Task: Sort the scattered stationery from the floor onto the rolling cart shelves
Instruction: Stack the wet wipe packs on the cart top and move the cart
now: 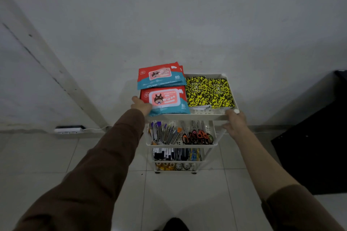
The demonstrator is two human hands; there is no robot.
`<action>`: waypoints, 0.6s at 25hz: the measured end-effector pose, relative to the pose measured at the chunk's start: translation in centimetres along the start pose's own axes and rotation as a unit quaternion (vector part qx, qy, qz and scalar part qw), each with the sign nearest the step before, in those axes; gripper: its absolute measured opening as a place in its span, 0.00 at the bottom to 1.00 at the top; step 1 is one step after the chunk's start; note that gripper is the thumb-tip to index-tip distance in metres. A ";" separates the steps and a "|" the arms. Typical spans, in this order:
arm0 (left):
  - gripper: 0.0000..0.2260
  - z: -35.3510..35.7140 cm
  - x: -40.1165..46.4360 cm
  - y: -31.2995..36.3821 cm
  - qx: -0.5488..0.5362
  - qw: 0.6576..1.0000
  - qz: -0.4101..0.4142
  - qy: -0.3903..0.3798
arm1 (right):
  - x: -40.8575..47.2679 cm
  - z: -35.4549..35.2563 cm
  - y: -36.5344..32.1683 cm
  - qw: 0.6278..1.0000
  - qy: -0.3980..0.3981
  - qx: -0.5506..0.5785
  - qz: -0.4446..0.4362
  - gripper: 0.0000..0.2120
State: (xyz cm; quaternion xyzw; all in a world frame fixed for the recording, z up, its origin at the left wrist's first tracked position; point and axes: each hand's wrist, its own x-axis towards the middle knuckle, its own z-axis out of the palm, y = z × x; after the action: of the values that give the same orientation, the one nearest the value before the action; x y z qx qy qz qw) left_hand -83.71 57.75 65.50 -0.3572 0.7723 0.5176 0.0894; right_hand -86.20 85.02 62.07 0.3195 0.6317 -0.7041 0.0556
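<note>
A white power strip with a dark top lies flat on the pale tiled floor, right at the foot of the grey plastered wall. A white cable runs from the right end of the power strip along the base of that wall. Well to the right of the power strip, a large black cabinet-like block stands on the tiles against the same wall.

Head view, steeply down over cart
</note>
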 end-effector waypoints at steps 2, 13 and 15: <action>0.22 -0.1 0.4 -0.2 -0.027 1.000 -0.005 -0.003 | 0.2 -0.1 0.1 1.000 -0.005 0.008 -0.016 0.07; 0.17 0.9 1.1 -0.2 -0.121 0.992 0.034 -0.009 | 1.9 -0.4 -0.9 0.996 -0.046 0.065 -0.044 0.12; 0.16 1.1 0.9 -0.2 -0.130 0.991 0.038 -0.003 | 2.2 -0.4 -0.8 0.995 -0.060 0.066 -0.047 0.12</action>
State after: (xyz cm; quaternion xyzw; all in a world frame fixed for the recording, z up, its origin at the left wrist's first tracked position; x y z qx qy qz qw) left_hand -84.47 58.19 64.40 -0.3341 0.7112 0.6180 0.0250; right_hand -88.17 86.29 61.63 0.2498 0.5937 -0.7640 0.0385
